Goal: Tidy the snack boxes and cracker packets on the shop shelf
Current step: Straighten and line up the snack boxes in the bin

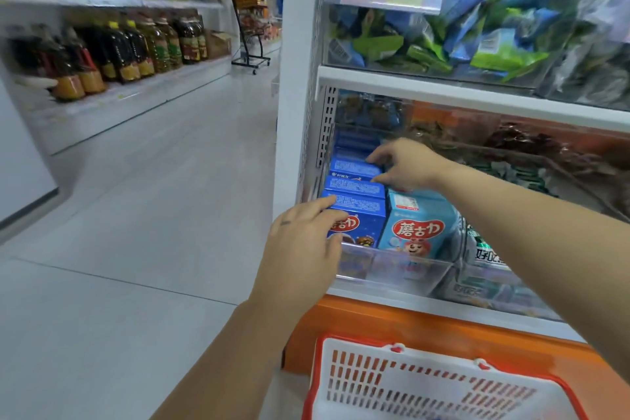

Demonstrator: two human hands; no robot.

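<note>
Closest in sits a white basket (426, 385) with a red rim. Beyond it, at the left end of the shelf (392, 297), dark-blue snack boxes (354, 186) stand upright in a file running front to back, printed faces toward the aisle. The left hand (303, 242) lays fairly straight fingers on the front box (361, 225). The right hand (405, 164) pinches a rear box (354, 165) between thumb and fingers, just behind a light-blue box (419, 225).

At least three dark-blue snack boxes (356, 206); one light-blue snack box (419, 225); one white basket (361, 382)
</note>
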